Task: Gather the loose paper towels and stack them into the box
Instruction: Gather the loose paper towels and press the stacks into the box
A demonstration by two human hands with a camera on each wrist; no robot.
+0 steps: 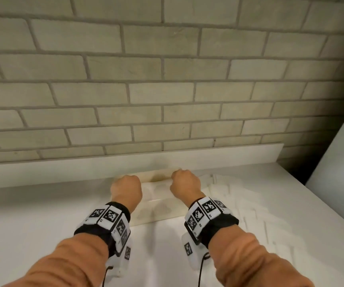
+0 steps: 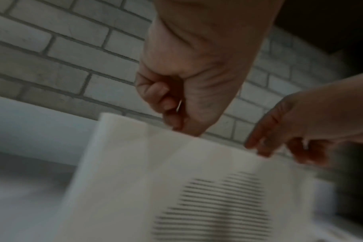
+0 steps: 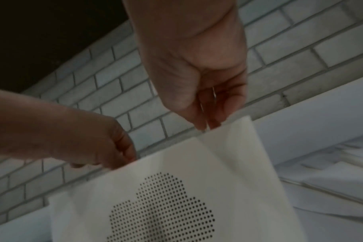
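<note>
Paper towels point(image 1: 229, 189) are lying loose in a blurred white heap on the white counter point(image 1: 43, 214), right of the box; we are finding them uncountable, and the heap is running out of the right wrist view. One box point(image 1: 158, 206), pale with dotted cloud prints, is sitting against the low back ledge point(image 1: 63, 172), partly hidden behind two hands. We are seeing the left hand point(image 1: 126, 188) and the right hand point(image 1: 184, 184) each pinching its top edge between fingertips.
</note>
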